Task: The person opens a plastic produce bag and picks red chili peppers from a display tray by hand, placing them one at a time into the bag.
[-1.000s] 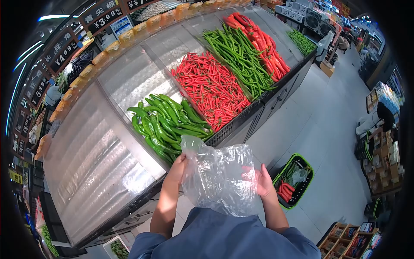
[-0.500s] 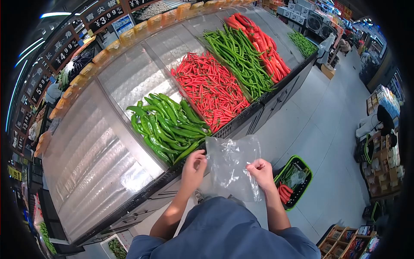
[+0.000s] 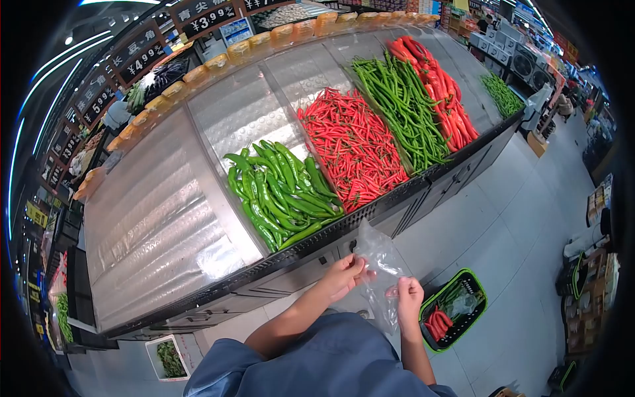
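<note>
A clear plastic bag (image 3: 378, 248) hangs upright and partly crumpled between my hands, in front of the produce stand. My left hand (image 3: 342, 278) pinches its left side, thumb and fingers together. At the bag's right side, my right hand (image 3: 408, 296) is closed on the film with curled fingers. Just beyond them on the stand lies a pile of green peppers (image 3: 281, 192). Beside that pile are small red chilies (image 3: 354, 149), then thin green chilies (image 3: 403, 109) and long red peppers (image 3: 440, 92).
A black shopping basket with a green rim (image 3: 485, 306) stands on the floor at my right, holding red peppers and bagged greens. The stand's dark front edge (image 3: 291, 255) runs before me. A white crate (image 3: 151, 357) with greens sits at lower left. Price signs (image 3: 208, 23) hang behind.
The bag was spread wide and flat between my hands; now it is narrower and bunched. My left hand has come in against it and grips it. The view has shifted, moving the stand rightward.
</note>
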`<state>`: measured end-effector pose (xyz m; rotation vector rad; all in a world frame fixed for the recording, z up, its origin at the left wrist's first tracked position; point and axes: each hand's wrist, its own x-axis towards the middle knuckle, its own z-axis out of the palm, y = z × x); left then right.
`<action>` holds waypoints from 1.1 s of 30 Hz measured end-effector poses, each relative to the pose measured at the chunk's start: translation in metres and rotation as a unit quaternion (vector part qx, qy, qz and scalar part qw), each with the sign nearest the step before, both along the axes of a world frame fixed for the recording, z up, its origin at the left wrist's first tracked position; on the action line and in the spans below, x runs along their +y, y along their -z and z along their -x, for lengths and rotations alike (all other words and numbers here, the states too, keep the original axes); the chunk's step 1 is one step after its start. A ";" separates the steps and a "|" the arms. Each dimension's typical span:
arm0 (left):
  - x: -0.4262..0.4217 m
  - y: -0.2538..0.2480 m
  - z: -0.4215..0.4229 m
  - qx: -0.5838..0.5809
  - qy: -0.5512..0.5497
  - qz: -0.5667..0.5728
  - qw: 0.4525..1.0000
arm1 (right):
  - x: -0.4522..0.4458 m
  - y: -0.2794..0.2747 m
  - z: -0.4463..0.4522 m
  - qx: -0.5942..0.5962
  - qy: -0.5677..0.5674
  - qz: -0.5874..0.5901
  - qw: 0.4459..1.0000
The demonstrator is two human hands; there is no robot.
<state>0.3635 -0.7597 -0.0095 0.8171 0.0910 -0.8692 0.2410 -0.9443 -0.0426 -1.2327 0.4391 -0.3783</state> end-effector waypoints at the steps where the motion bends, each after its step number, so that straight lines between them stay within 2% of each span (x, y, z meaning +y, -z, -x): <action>1: 0.000 -0.001 0.002 0.065 -0.003 0.033 0.997 | -0.012 0.002 0.000 -0.051 0.016 -0.092 0.994; 3: 0.004 0.036 0.001 0.120 0.026 0.087 0.989 | -0.031 -0.013 0.004 0.031 0.119 -0.340 0.932; 4: 0.003 0.043 0.000 0.146 0.042 0.113 0.982 | -0.045 -0.001 0.005 0.035 0.110 -0.422 0.899; 6: -0.002 0.049 0.000 0.056 0.064 -0.011 0.996 | -0.073 0.021 0.005 0.048 0.091 -0.576 0.811; 8: -0.009 0.049 0.002 -0.031 0.088 -0.136 0.986 | -0.083 0.022 0.003 -0.040 0.031 -0.596 0.801; 10: -0.016 0.048 0.006 -0.113 0.112 -0.258 0.953 | -0.092 0.006 -0.003 -0.132 -0.040 -0.620 0.773; 11: -0.020 0.046 0.007 -0.242 0.070 -0.333 0.909 | -0.095 -0.004 -0.008 -0.107 -0.053 -0.564 0.817; 13: -0.032 0.036 0.013 -0.476 -0.018 -0.456 0.752 | -0.092 -0.039 -0.021 -0.054 -0.078 -0.440 0.893; 14: -0.040 0.019 0.011 -0.537 -0.037 -0.423 0.729 | -0.088 -0.052 -0.028 -0.046 -0.094 -0.368 0.924; 16: -0.056 -0.029 -0.003 -0.645 -0.073 -0.354 0.673 | -0.085 -0.065 -0.045 -0.042 -0.128 -0.309 0.942; 18: -0.078 -0.052 -0.017 -0.692 -0.029 -0.368 0.620 | -0.083 -0.071 -0.059 -0.048 -0.170 -0.278 0.944; 20: -0.097 -0.038 -0.039 -0.706 0.000 -0.344 0.619 | -0.090 -0.075 -0.074 -0.060 -0.194 -0.208 0.957; 21: -0.103 -0.009 -0.056 -0.697 0.008 -0.312 0.645 | -0.096 -0.078 -0.081 -0.065 -0.206 -0.171 0.961; 22: -0.109 -0.006 -0.072 -0.689 0.014 -0.277 0.670 | -0.105 -0.088 -0.087 -0.054 -0.228 -0.204 0.950; 23: -0.113 -0.004 -0.083 -0.676 0.009 -0.264 0.688 | -0.111 -0.092 -0.095 -0.049 -0.234 -0.146 0.960; 25: -0.122 -0.034 -0.105 -0.653 0.001 -0.229 0.722 | -0.125 -0.098 -0.110 -0.044 -0.238 -0.024 0.970; 26: -0.129 -0.034 -0.115 -0.580 -0.016 -0.190 0.792 | -0.138 -0.092 -0.119 -0.022 -0.236 0.147 0.960; 27: -0.137 -0.036 -0.124 -0.500 -0.030 -0.147 0.853 | -0.128 -0.113 -0.130 0.057 -0.195 0.225 0.953; 28: -0.143 -0.039 -0.134 -0.415 -0.040 -0.103 0.903 | -0.134 -0.114 -0.143 0.138 -0.170 0.366 0.904; 29: -0.146 -0.043 -0.143 -0.395 0.000 -0.085 0.915 | -0.138 -0.109 -0.155 0.216 -0.140 0.494 0.830; 31: -0.147 -0.062 -0.158 -0.353 0.079 -0.052 0.931 | -0.164 -0.072 -0.175 0.137 -0.067 0.575 0.804; 32: -0.155 -0.043 -0.161 -0.462 0.039 -0.020 0.886 | -0.177 -0.057 -0.187 0.093 -0.034 0.612 0.785; 33: -0.149 -0.059 -0.170 -0.478 0.091 -0.076 0.871 | -0.185 -0.051 -0.199 0.090 -0.025 0.495 0.864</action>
